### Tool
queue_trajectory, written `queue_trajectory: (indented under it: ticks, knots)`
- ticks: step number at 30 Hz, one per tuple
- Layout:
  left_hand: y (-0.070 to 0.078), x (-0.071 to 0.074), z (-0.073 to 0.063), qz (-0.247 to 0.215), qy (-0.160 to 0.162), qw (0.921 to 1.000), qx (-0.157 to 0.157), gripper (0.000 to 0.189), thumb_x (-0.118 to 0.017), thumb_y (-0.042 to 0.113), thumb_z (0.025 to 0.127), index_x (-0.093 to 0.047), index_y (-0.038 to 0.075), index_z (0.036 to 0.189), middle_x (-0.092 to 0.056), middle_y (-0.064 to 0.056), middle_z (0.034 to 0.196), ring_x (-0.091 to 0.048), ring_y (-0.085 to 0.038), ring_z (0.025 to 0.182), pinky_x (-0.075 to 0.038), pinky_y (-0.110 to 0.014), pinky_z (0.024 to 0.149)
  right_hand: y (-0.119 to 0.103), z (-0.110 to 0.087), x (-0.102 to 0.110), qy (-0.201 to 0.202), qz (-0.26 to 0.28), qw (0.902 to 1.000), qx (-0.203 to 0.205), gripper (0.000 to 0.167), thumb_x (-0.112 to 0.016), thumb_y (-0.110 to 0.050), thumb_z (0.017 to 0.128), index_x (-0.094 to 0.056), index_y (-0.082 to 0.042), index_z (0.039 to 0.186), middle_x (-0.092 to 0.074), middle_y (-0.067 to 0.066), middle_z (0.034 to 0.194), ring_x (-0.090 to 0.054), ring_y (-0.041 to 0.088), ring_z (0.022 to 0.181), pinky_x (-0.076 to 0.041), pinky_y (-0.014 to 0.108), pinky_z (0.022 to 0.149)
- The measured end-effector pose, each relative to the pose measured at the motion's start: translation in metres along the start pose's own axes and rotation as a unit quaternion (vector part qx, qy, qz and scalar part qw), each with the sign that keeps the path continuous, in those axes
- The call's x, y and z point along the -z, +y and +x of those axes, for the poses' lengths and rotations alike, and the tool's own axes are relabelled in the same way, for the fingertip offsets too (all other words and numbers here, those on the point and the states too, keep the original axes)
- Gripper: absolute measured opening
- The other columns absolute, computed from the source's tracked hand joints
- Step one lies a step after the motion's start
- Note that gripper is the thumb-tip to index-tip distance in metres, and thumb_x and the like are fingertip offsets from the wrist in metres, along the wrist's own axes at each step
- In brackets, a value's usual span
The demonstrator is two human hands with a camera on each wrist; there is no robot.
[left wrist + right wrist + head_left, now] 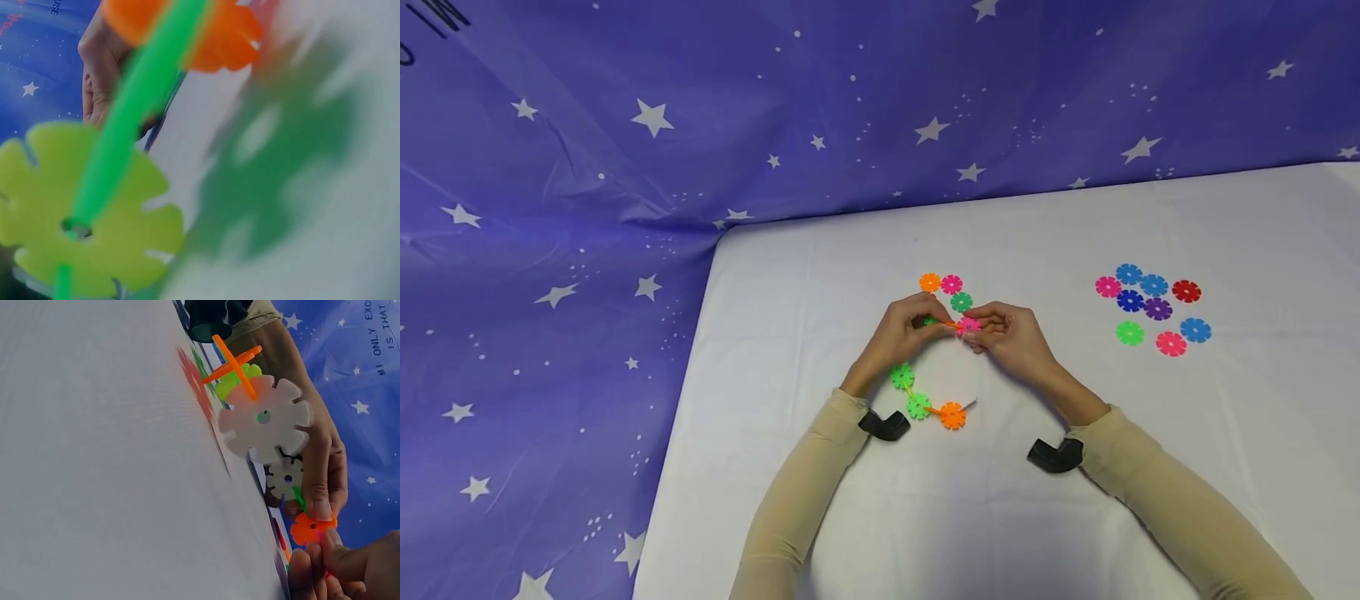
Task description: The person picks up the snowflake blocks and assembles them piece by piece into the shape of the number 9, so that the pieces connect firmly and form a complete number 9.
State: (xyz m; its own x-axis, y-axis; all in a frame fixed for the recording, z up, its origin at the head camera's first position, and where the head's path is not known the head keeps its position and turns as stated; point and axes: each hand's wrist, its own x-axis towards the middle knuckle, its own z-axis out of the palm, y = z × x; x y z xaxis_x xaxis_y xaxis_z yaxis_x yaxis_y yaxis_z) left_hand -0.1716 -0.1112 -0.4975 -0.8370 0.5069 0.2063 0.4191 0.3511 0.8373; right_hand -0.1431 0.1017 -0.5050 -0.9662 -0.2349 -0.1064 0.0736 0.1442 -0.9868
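Note:
Slotted plastic snowflake discs are in both hands. My left hand [895, 335] pinches an orange snowflake disc [303, 530] between thumb and fingers. Opposite it, my right hand [1017, 337] pinches a pink snowflake disc [970, 324], its edge meeting the orange one. From the left hand a curved chain of joined discs trails toward the body, including a green disc [918, 406], another orange disc [952, 416] and a pale disc [265, 419]. Close up in the left wrist view are a yellow-green disc [119, 200] and a blurred green one seen edge-on.
Just beyond the hands lie an orange, a pink [952, 284] and a green disc [962, 302]. Several loose discs, among them a red [1187, 291] and a purple one [1158, 309], lie to the right on the white tablecloth [820, 283]. A purple starry curtain [865, 92] borders the table.

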Motion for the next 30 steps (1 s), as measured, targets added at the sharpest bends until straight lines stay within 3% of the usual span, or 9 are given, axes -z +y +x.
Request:
queue_trajectory:
  ticks: [5, 9, 14, 19, 22, 25, 30]
  knots:
    - [0.0, 0.005, -0.001, -0.004, -0.008, 0.9996, 0.027, 0.006, -0.074, 0.019, 0.088, -0.073, 0.013, 0.087, -0.065, 0.001, 0.09, -0.048, -0.011, 0.074, -0.039, -0.023, 0.066, -0.002, 0.004, -0.002, -0.019, 0.011, 0.9997, 0.01, 0.031, -0.074, -0.005, 0.085, -0.065, 0.007, 0.112, -0.068, 0.022, 0.09, -0.066, 0.015, 0.066, -0.056, 0.025, 0.062]
    - [-0.001, 0.013, -0.003, 0.018, -0.043, 0.9975, 0.053, 0.007, -0.071, 0.023, 0.09, -0.072, 0.016, 0.092, -0.064, 0.003, 0.09, -0.047, -0.011, 0.073, -0.039, -0.023, 0.066, -0.005, 0.009, 0.004, -0.033, -0.087, 0.9942, 0.053, 0.027, -0.073, -0.015, 0.088, -0.068, 0.0, 0.11, -0.066, 0.012, 0.085, -0.057, 0.014, 0.066, -0.047, 0.02, 0.059]
    - [-0.003, 0.018, -0.004, 0.031, -0.091, 0.9929, 0.07, 0.013, -0.07, 0.022, 0.092, -0.068, 0.014, 0.102, -0.067, 0.002, 0.097, -0.052, -0.011, 0.079, -0.043, -0.023, 0.072, -0.001, 0.025, 0.018, 0.013, -0.239, 0.9614, 0.136, 0.022, -0.073, -0.012, 0.088, -0.07, -0.002, 0.108, -0.062, 0.007, 0.082, -0.049, 0.019, 0.074, -0.038, 0.026, 0.067]
    - [0.0, 0.016, -0.003, 0.03, -0.112, 0.9902, 0.078, 0.036, -0.075, 0.021, 0.087, -0.064, 0.008, 0.118, -0.069, -0.003, 0.109, -0.062, -0.01, 0.097, -0.047, -0.023, 0.094, 0.002, 0.04, 0.019, -0.003, -0.336, 0.9316, 0.139, 0.033, -0.075, -0.02, 0.087, -0.068, -0.006, 0.116, -0.057, 0.005, 0.085, -0.046, 0.021, 0.082, -0.035, 0.032, 0.07]
    - [0.003, 0.014, -0.001, 0.043, -0.114, 0.9892, 0.082, 0.044, -0.078, 0.022, 0.084, -0.064, 0.007, 0.123, -0.069, -0.003, 0.109, -0.062, -0.011, 0.098, -0.047, -0.024, 0.096, 0.001, 0.043, 0.015, -0.009, -0.369, 0.9193, 0.137, 0.033, -0.077, -0.023, 0.085, -0.069, -0.009, 0.114, -0.055, 0.005, 0.085, -0.047, 0.021, 0.083, -0.036, 0.033, 0.069]
    - [0.004, 0.015, -0.001, 0.059, -0.11, 0.9892, 0.076, 0.044, -0.079, 0.021, 0.083, -0.065, 0.007, 0.123, -0.069, -0.003, 0.108, -0.061, -0.012, 0.097, -0.048, -0.024, 0.095, 0.0, 0.044, 0.013, 0.0, -0.373, 0.9181, 0.133, 0.029, -0.078, -0.022, 0.083, -0.07, -0.007, 0.107, -0.057, 0.007, 0.087, -0.049, 0.022, 0.083, -0.038, 0.034, 0.07]
    - [0.003, 0.016, 0.001, 0.076, -0.106, 0.9895, 0.063, 0.041, -0.079, 0.021, 0.084, -0.068, 0.008, 0.121, -0.07, -0.002, 0.112, -0.061, -0.013, 0.103, -0.045, -0.025, 0.1, -0.003, 0.038, 0.017, 0.007, -0.349, 0.9305, 0.11, 0.031, -0.077, -0.021, 0.084, -0.062, -0.004, 0.105, -0.062, 0.009, 0.09, -0.05, 0.022, 0.077, -0.039, 0.033, 0.067]
